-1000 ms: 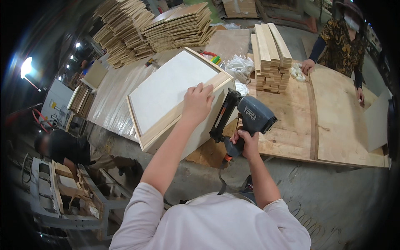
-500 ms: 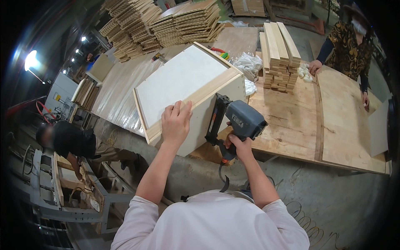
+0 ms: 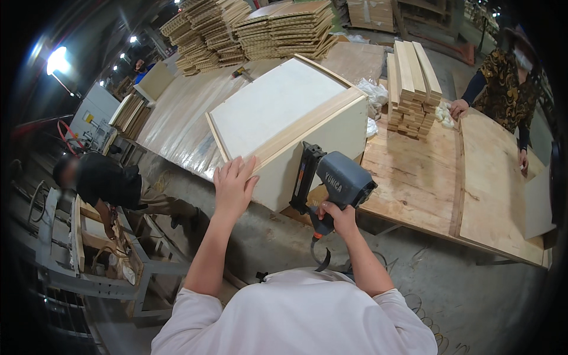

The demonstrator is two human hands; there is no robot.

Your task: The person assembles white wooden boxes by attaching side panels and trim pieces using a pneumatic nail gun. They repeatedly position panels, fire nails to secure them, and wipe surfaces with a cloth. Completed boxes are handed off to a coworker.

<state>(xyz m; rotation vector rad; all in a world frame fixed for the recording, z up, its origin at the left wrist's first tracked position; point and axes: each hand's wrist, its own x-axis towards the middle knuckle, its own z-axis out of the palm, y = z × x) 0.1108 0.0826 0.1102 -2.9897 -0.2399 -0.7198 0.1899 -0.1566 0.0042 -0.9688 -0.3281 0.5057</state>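
A wooden box (image 3: pixel 313 151) with a pale panel recessed in its raised light-wood frame rests at the near edge of the work table. My left hand (image 3: pixel 235 183) lies with fingers extended on the near left end of the box's front rail. Wrapped round the handle of a dark grey nail gun (image 3: pixel 344 180) is my right hand (image 3: pixel 338 220). The gun's upright magazine stands close to the box's near side; whether it touches, I cannot tell. An air hose (image 3: pixel 325 260) hangs from the handle.
Light wood strips (image 3: pixel 414 77) are stacked on the plywood table (image 3: pixel 408 171), beside crumpled plastic (image 3: pixel 374 94). Bundled panels (image 3: pixel 284 29) stand at the back. A hammer (image 3: pixel 241 73) lies behind the box. One co-worker (image 3: pixel 506 89) stands far right, another (image 3: pixel 106 183) bends at a frame on the left.
My left hand has slid left along the front rail to its near end. The nail gun has shifted left along the box's side. The box appears slightly farther away.
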